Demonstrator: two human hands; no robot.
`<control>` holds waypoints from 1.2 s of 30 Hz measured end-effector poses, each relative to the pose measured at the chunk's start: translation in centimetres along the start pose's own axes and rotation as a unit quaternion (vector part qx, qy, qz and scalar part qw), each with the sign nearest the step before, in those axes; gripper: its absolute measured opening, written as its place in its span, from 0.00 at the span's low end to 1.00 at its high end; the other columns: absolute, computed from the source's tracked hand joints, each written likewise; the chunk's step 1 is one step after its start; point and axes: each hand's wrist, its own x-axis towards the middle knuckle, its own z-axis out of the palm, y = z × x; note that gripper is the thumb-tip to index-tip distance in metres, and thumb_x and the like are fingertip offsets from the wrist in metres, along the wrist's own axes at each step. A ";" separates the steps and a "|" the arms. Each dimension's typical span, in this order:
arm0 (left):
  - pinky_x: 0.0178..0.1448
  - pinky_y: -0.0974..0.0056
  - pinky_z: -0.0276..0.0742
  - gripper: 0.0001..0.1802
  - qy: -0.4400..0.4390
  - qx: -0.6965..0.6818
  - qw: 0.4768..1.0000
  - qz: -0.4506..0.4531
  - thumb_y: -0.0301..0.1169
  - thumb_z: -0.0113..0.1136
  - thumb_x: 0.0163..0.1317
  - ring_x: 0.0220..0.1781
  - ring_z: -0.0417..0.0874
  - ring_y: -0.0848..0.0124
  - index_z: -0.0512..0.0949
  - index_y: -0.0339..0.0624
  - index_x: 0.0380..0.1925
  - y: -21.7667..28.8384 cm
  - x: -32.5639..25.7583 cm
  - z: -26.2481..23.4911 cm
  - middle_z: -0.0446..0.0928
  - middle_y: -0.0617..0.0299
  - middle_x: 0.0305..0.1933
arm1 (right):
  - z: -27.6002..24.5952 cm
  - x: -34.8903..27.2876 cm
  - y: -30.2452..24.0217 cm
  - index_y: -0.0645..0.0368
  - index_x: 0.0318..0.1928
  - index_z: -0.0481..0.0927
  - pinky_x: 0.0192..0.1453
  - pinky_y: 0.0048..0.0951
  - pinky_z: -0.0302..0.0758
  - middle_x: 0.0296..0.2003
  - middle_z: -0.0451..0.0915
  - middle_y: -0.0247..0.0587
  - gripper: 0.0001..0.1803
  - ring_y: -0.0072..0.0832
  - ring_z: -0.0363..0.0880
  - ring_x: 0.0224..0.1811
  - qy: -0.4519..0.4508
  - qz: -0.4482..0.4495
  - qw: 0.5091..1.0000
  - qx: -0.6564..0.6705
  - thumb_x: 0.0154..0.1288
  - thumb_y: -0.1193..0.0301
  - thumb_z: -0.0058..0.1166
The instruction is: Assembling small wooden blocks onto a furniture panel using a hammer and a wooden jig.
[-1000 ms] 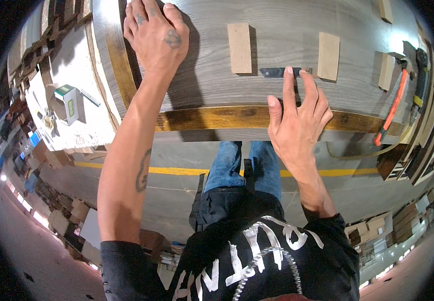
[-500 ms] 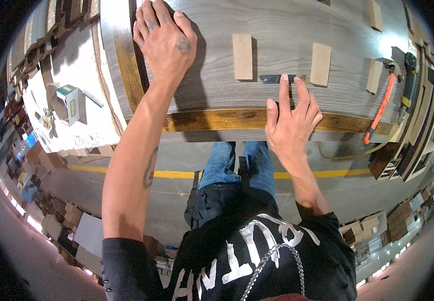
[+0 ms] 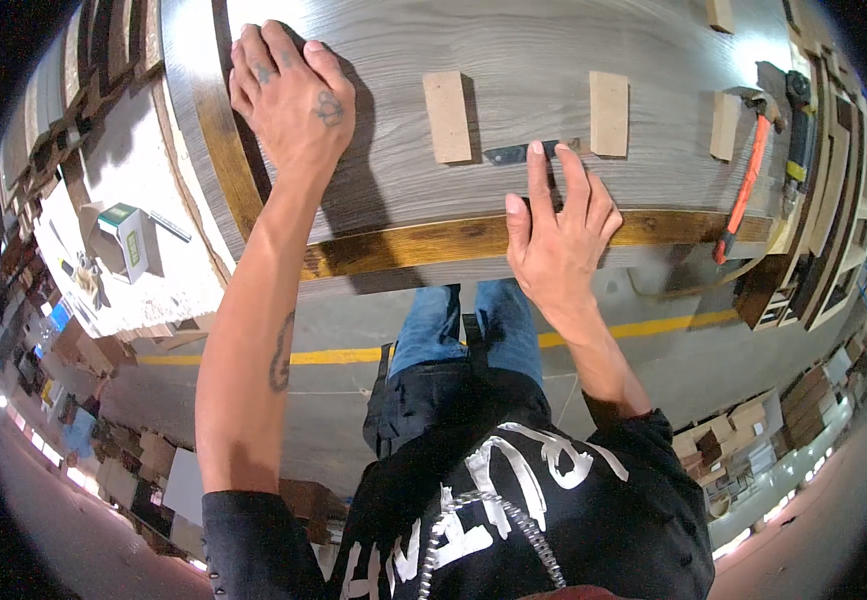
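Observation:
A grey wood-grain panel (image 3: pixel 383 120) lies before me, with dark brown wooden strips along its left side and its near edge (image 3: pixel 403 245). My left hand (image 3: pixel 298 105) rests on the panel beside the left strip, fingers stretched forward and slightly apart; what lies under the palm is hidden. Nearer the middle, my right hand (image 3: pixel 561 235) reaches over the near strip. Its index and middle fingertips touch a dark, flat bar with a slanted end (image 3: pixel 508 155). This bar lies crosswise between two light fibreboard blocks, a left one (image 3: pixel 447 117) and a right one (image 3: pixel 609 115).
At the right lie another block (image 3: pixel 723 126), a hammer with an orange handle (image 3: pixel 747 185) and a black-and-yellow tool (image 3: pixel 798 125). To the left, a white surface (image 3: pixel 73 205) holds a small open box (image 3: pixel 123 243). A yellow line (image 3: pixel 343 356) crosses the floor behind me.
The whole view has shifted and turned slightly, so the panel appears further left. Both hands keep about the same places on it, and the dark bar stays between the blocks.

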 end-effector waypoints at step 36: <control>0.79 0.42 0.42 0.33 -0.020 -0.020 0.998 -0.052 0.41 0.35 0.73 0.77 0.52 0.41 0.58 0.25 0.68 1.9 0.6 -1.4 0.55 0.35 0.74 | 0.0 1.8 0.2 0.44 0.71 0.68 0.61 0.57 0.61 0.68 0.65 0.46 0.29 0.48 0.64 0.65 0.002 -0.004 0.999 -0.045 0.74 0.52 0.44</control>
